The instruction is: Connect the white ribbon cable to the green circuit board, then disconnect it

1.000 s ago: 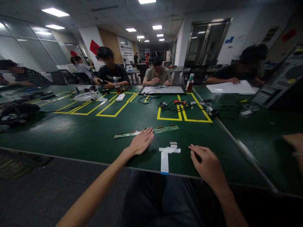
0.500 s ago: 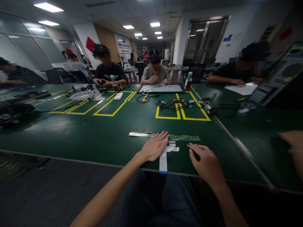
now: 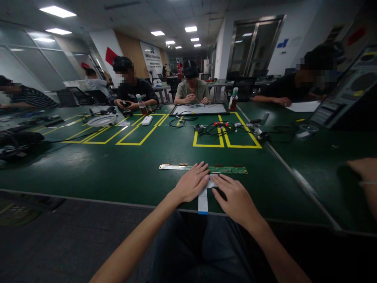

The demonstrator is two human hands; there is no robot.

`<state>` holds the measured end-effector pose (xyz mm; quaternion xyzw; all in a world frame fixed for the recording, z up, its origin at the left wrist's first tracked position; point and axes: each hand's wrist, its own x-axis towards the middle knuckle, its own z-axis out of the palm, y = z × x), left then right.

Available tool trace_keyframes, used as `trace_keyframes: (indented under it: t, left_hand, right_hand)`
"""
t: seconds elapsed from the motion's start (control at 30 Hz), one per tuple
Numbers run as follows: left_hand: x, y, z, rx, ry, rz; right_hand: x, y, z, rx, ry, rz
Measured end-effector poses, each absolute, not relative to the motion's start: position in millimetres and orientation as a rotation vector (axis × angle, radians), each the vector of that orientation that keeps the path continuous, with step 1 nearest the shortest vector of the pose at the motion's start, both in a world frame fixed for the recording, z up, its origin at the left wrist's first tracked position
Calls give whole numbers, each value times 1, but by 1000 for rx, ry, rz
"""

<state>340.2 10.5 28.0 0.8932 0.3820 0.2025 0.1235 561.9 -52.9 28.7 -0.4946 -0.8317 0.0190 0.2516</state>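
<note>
A long, narrow circuit board [image 3: 232, 170] lies across the green table in front of me. My left hand [image 3: 193, 182] rests flat on the board's middle, fingers stretched out and a ring on one finger. Below the board is a white flat ribbon cable [image 3: 203, 201] with a blue end near the table edge. My right hand [image 3: 232, 194] lies over the cable's upper side branch, close beside my left thumb. Its fingers are extended, and the fingertips cover part of the cable and its connector end.
Yellow tape rectangles [image 3: 129, 144] mark the green table [image 3: 88, 169]. Farther back lie tangled black cables with a red-handled tool [image 3: 220, 124], a white box [image 3: 147, 120] and drink bottles [image 3: 233, 99]. Several people sit around the table. A computer case [image 3: 347, 94] stands at right.
My right hand has moved left from bare table onto the ribbon cable's side branch, next to my left hand. The left hand stays on the circuit board.
</note>
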Motion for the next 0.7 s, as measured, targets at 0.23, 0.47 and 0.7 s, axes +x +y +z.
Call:
trace_keyframes:
  t: [0.23,0.47,0.7]
  left_hand:
    - [339,6,28,2620,1070,600]
    - [340,2,29,2647,1080,573]
    - [340,1,29,2661,1084,542]
  right_hand:
    - [560,-50,24,-1398,-2204,-3]
    - [560,-52,23,-1438,-2187,-18]
    - [560,-52,23,-1461,-2189,-45]
